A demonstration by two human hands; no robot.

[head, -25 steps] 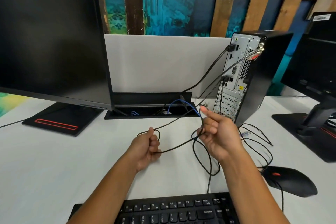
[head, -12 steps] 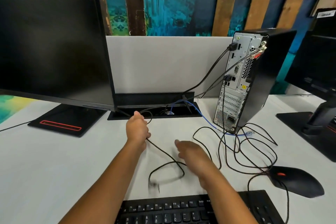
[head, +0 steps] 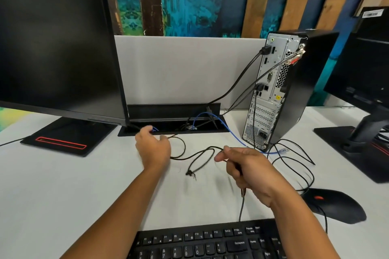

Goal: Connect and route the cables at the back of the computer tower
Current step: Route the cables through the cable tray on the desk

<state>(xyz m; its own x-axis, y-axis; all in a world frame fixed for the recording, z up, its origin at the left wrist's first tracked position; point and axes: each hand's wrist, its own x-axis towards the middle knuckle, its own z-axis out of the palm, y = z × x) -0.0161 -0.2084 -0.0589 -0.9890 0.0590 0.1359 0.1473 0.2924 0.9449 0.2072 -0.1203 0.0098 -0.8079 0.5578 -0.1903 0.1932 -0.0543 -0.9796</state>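
The black computer tower (head: 303,86) stands at the right with its silver back panel (head: 271,82) facing me; several black cables are plugged into it. A thin black cable (head: 200,153) loops over the white desk between my hands. My left hand (head: 152,147) rests near the desk's cable slot (head: 172,129), fingers curled around one end of that cable. My right hand (head: 246,168) pinches the cable further along, and the cable runs down under it toward the keyboard. A blue network cable (head: 229,130) leads from the slot to a loose plug (head: 284,149) by the tower's base.
A black monitor (head: 59,52) on a red-trimmed stand fills the left. A black keyboard (head: 206,242) lies at the near edge and a black mouse (head: 334,204) at the right, its cord coiled by the tower. A second monitor's stand (head: 362,132) sits far right.
My right hand let the cable go, then came back up and to the right and pinched it again. My left hand moved out to the cable slot with its end and stays there.
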